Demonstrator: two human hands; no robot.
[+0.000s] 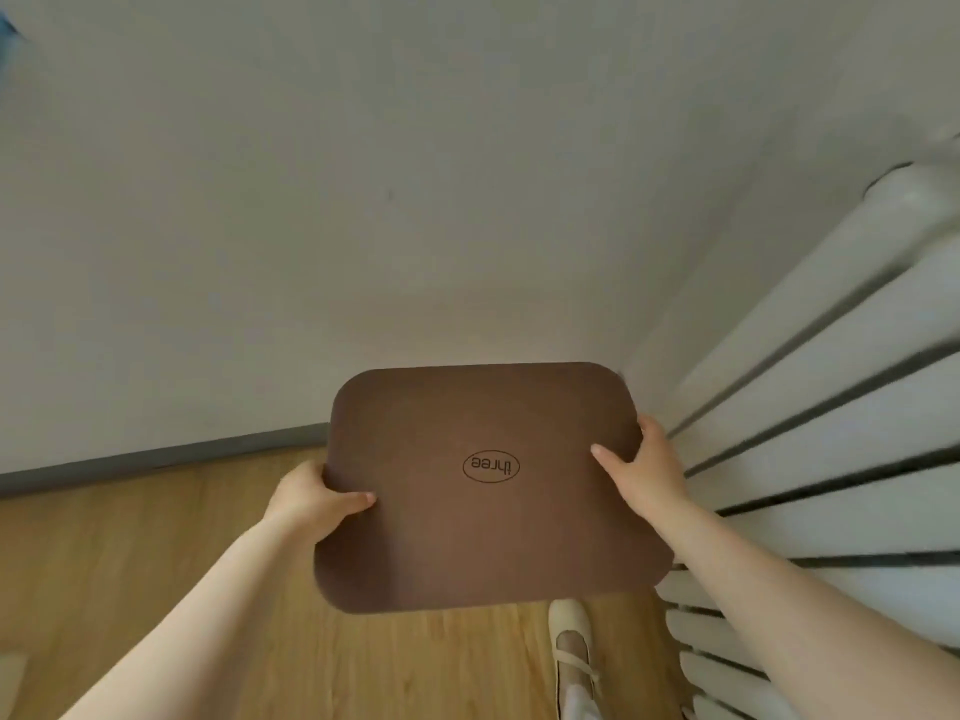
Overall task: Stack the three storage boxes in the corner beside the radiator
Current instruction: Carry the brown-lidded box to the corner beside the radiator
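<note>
A brown storage box (483, 532) with rounded corners fills the middle of the view, seen from above; its lid carries an oval logo reading "three", upside down to me. My left hand (311, 504) grips its left edge with the thumb on the lid. My right hand (641, 472) grips the right edge the same way. The box sits in the corner where the white wall meets the radiator (831, 444). Whatever is under the box is hidden by it, so I cannot tell whether other boxes are below.
A grey skirting board (156, 457) runs along the wall at the left. Wooden floor (156, 589) spreads at the lower left. My foot in a cream shoe (571, 641) stands below the box, close to the radiator's fins.
</note>
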